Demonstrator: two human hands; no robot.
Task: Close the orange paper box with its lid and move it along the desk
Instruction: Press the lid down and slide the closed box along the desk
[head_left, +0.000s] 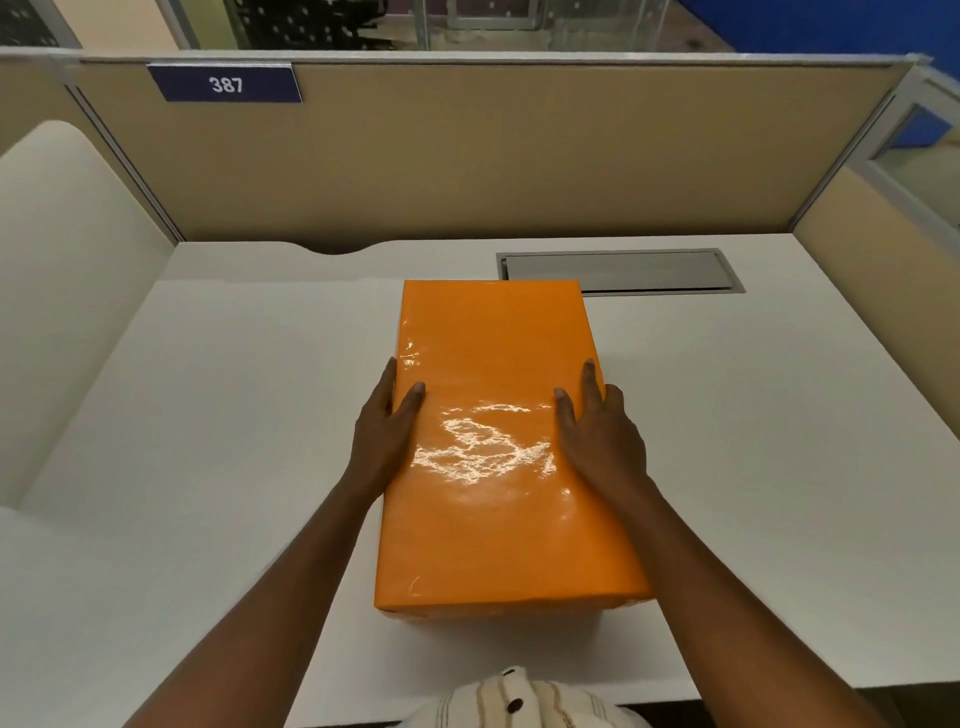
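The orange paper box (493, 353) stands in the middle of the white desk (234, 415), long side pointing away from me. Its glossy lid covers the top fully. My left hand (387, 434) clasps the box's left edge, thumb on the lid and fingers down the side. My right hand (597, 431) clasps the right edge the same way, thumb and index finger lying on the lid. Both forearms reach in from the bottom of the view.
A grey metal cable hatch (621, 271) is set into the desk just behind the box's far right corner. Beige partition walls (493, 156) enclose the desk at the back and sides, with a blue sign reading 387 (226, 83). The desk's front edge is near my body.
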